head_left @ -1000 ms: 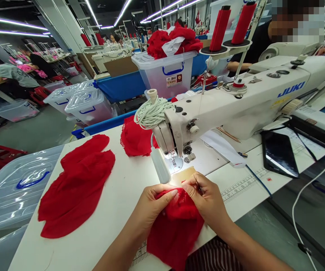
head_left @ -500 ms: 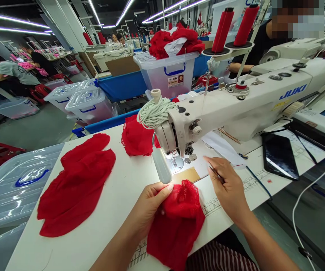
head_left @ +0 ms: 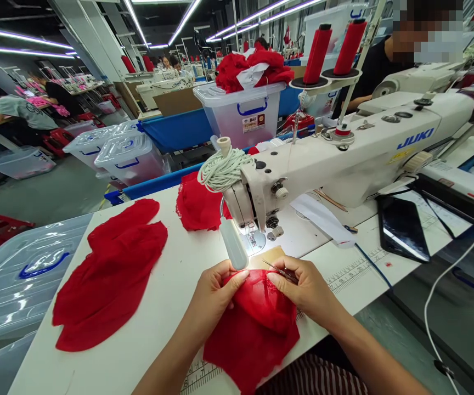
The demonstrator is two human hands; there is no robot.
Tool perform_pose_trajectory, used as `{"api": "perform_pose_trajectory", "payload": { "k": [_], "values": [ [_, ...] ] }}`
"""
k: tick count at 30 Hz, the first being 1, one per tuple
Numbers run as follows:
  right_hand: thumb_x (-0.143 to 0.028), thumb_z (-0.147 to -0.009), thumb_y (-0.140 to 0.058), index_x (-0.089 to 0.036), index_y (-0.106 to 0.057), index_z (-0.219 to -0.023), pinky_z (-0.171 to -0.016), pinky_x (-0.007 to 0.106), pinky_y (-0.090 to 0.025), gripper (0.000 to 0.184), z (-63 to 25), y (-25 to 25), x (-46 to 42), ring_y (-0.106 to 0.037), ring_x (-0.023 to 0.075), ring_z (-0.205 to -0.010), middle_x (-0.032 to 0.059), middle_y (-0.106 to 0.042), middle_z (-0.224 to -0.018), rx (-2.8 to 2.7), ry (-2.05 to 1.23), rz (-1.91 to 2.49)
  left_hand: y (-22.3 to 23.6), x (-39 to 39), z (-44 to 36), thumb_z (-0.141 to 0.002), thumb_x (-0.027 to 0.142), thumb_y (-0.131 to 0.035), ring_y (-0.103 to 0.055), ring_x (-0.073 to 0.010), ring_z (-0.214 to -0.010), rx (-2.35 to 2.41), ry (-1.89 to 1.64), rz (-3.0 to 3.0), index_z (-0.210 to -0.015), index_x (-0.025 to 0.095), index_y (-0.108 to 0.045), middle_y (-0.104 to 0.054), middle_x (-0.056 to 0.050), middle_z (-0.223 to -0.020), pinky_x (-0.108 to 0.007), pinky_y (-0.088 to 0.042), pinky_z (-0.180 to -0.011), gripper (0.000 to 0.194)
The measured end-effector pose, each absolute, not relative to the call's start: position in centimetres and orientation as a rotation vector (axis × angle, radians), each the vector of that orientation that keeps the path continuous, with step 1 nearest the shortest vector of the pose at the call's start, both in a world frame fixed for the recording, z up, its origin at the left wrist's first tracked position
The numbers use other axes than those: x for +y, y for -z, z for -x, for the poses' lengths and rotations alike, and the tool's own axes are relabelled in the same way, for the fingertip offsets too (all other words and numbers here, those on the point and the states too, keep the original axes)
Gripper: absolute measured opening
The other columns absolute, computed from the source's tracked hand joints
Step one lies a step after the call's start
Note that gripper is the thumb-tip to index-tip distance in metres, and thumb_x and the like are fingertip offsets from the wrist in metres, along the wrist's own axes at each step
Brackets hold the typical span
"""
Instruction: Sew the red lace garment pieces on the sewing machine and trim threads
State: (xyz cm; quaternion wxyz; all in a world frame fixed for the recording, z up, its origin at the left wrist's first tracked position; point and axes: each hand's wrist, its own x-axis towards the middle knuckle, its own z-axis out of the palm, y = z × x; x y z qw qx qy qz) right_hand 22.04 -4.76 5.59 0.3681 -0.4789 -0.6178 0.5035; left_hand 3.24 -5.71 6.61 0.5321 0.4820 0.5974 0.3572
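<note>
A piece of red fabric [head_left: 253, 329] with a gathered lace edge hangs over the table's front edge, just before the sewing machine [head_left: 344, 153]. My left hand [head_left: 216, 291] is closed, pinching its upper left edge between thumb and fingers. At the upper right edge, my right hand [head_left: 303, 282] is also closed, pinching the fabric with thumb and finger while keeping dark thread snips [head_left: 280, 270] in its grip. The snips' thin points face left, above the fabric. The machine's needle area [head_left: 255, 236] lies beyond both hands, lit by a small lamp [head_left: 233, 244].
Red cut pieces [head_left: 113, 280] lie at the left, with another red piece [head_left: 198, 203] behind the lamp. A phone [head_left: 404, 227] and white paper strip [head_left: 323, 219] are on the right. Lidded plastic boxes [head_left: 27, 274] stand left of the table. A co-worker [head_left: 381, 60] sits beyond the machine.
My right hand has moved left and down to the fabric with the snips and now pinches its right edge. The upper edge is now spread between both hands. The camera view has shifted slightly.
</note>
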Motion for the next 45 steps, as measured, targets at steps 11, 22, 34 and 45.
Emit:
{"api": "perform_pose_trajectory", "payload": {
  "k": [11,22,34,45],
  "values": [
    [-0.028,-0.086,-0.049,-0.018,-0.060,-0.078,-0.056,0.023,-0.039,0.017,-21.0,-4.7,-5.5,-0.048,0.0120,-0.061,-0.0024,-0.054,-0.067,-1.563,-1.215,1.167,-7.0,-6.2,-3.9,-0.068,0.039,-0.073,-0.051,-0.0152,-0.068,1.288,-0.785,-1.069,-0.073,0.015,-0.066,-0.061,-0.001,-0.070,-0.024,-0.041,-0.064,0.025],
    [-0.019,-0.083,-0.050,-0.020,-0.055,-0.069,-0.060,0.025,-0.041,0.015,-19.8,-3.8,-6.0,-0.051,0.0142,-0.066,0.0011,-0.056,-0.074,-1.662,-0.801,1.211,-6.6,-6.5,-4.2,-0.068,0.045,-0.071,-0.031,-0.0050,-0.044,1.293,-0.759,-0.957,-0.075,0.014,-0.063,-0.045,0.006,-0.053,-0.018,-0.024,-0.041,0.033],
    [-0.028,-0.091,-0.049,-0.022,-0.060,-0.097,-0.061,0.022,-0.045,0.014,-22.1,-4.1,-5.8,-0.057,0.0131,-0.072,0.0002,-0.060,-0.083,-1.691,-0.882,1.165,-6.4,-6.4,-4.1,-0.067,0.045,-0.074,-0.034,-0.0055,-0.051,1.284,-0.768,-0.790,-0.076,0.013,-0.061,-0.046,0.004,-0.060,-0.017,-0.023,-0.043,0.036],
    [-0.036,-0.097,-0.040,-0.018,-0.067,-0.104,-0.060,0.027,-0.044,0.033,-23.1,-3.0,-5.5,-0.059,0.0173,-0.070,0.0045,-0.066,-0.076,-2.088,-0.259,1.141,-6.9,-6.5,-4.4,-0.067,0.040,-0.076,-0.051,-0.0109,-0.062,1.196,-0.799,-0.743,-0.087,0.014,-0.071,-0.065,-0.002,-0.073,-0.019,-0.040,-0.053,0.033]
  ]
}}
